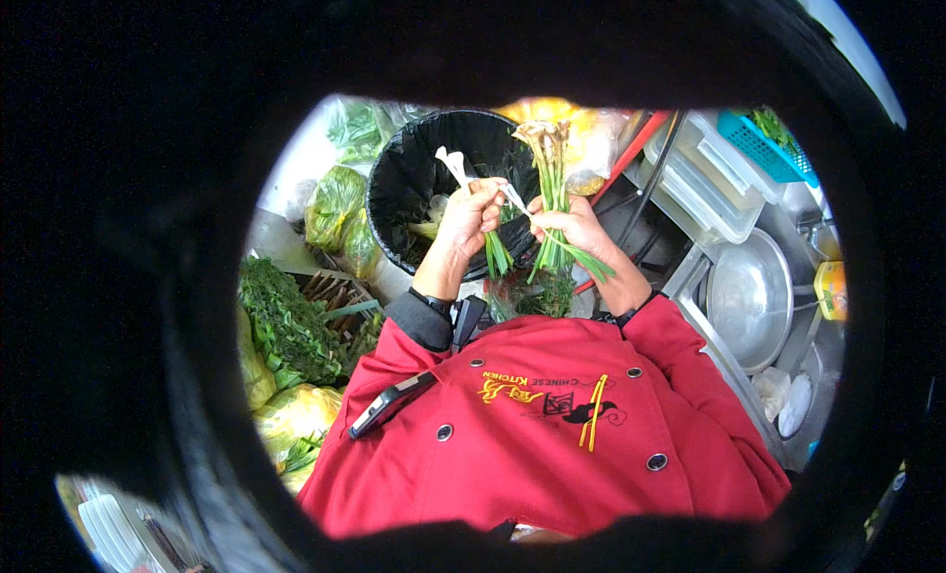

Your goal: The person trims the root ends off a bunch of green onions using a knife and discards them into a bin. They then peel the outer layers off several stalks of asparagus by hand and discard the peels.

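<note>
My left hand [471, 212] grips a few peeled spring onions [454, 166], their white bulb ends up and green leaves hanging below the fist. Its fingertips also touch the white end of a single stalk [515, 199], which slants across to my right hand [573, 226]. That hand is closed around a thicker bunch of spring onions [553, 170], with brownish, dry-skinned root ends at the top. The single stalk's green leaves trail over my right wrist. Beneath and beyond both hands stands a round bin [373, 203] lined with a black bag, holding plant scraps.
Left lie bagged greens [336, 207], a heap of leafy greens [288, 322] and a yellow bag [295, 418]. Right are clear plastic containers [709, 174], a teal basket [761, 148] and a metal basin [749, 299]. A red pole [630, 155] slants past the bin. A phone [392, 403] rests against my red jacket.
</note>
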